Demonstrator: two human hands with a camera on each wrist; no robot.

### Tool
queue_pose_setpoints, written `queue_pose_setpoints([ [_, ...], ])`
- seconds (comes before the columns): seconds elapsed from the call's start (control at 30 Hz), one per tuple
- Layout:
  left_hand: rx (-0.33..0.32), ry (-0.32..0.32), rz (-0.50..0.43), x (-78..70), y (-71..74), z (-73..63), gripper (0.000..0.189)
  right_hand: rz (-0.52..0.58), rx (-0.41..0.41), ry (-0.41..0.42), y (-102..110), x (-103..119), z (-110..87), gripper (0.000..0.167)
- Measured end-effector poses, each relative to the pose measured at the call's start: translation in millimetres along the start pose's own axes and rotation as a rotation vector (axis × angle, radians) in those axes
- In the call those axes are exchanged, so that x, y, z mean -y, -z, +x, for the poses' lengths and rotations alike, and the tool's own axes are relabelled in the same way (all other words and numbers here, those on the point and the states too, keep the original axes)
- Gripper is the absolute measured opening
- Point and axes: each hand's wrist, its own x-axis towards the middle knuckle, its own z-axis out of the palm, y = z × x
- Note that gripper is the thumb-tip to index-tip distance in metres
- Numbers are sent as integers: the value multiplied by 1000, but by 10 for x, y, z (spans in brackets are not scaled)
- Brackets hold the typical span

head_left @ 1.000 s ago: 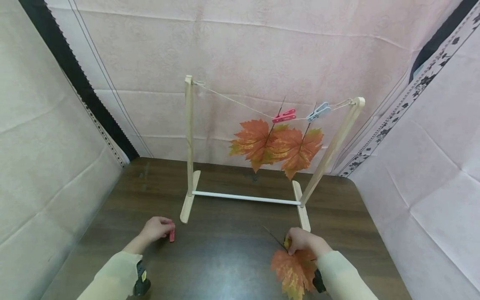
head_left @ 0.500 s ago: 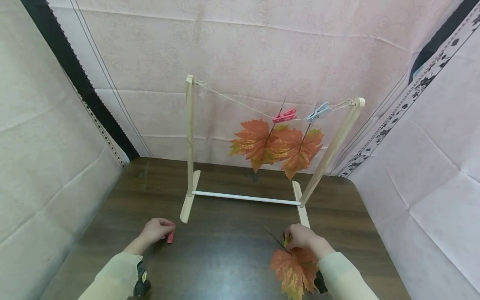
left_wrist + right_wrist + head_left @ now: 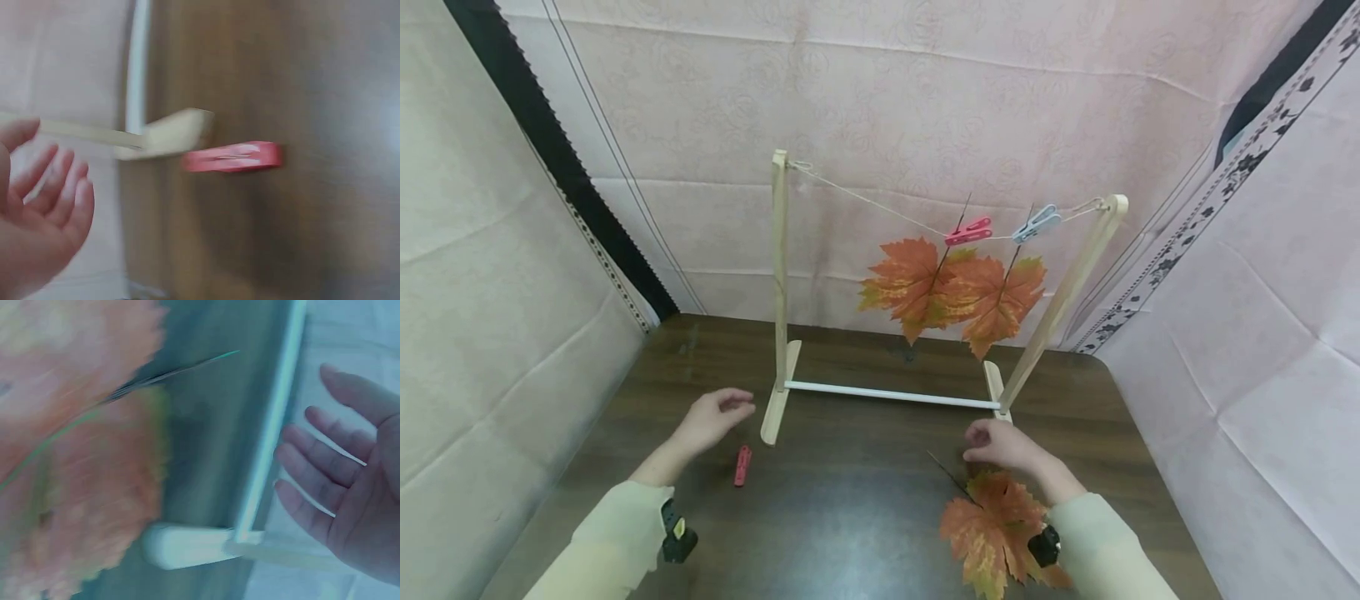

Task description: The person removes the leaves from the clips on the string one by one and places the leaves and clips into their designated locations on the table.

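My left hand (image 3: 713,418) is lifted off the table with loose fingers and holds nothing. Just below it in the head view lies a red clothespin (image 3: 742,466), also plain in the left wrist view as a red clothespin (image 3: 234,157). My right hand (image 3: 1006,446) hovers above the orange maple leaf (image 3: 992,533) on the table, its fingers relaxed and nothing between them. In the right wrist view the hand (image 3: 350,469) is apart from the leaf and its dark stem (image 3: 169,375). Part of the leaf lies behind the right wrist.
A wooden stand (image 3: 780,275) carries a string (image 3: 872,202) between two posts. A pink clothespin (image 3: 968,232) and a light blue clothespin (image 3: 1037,224) hold two orange leaves (image 3: 917,283) on it. A white bar (image 3: 891,395) joins the feet.
My left hand has let go of the red clothespin and moved up and away, leaving it on the table. The right hand has released the leaf and risen toward the stand's right foot.
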Motion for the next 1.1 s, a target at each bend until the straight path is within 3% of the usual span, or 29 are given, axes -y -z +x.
queue_pose_setpoints([
  [0.2, 21, -242, -44, -605, 272, 143, 33, 182, -151, 55, 354, 343, 98, 27],
  [0.33, 46, -329, -64, -1103, 462, 208, 31, 287, -265, 55, 610, 561, 160, 31],
  [0.57, 71, -406, -110, -1852, 713, 312, 35, 465, -440, 54, 962, 912, 236, 38],
  [0.8, 34, -498, -192, -2508, 776, 446, 35, 523, -539, 77, 1145, 1296, 317, 43],
  [1.1, 46, -536, -177, -3030, 720, 618, 39, 591, -636, 48, 1267, 1552, 447, 44],
])
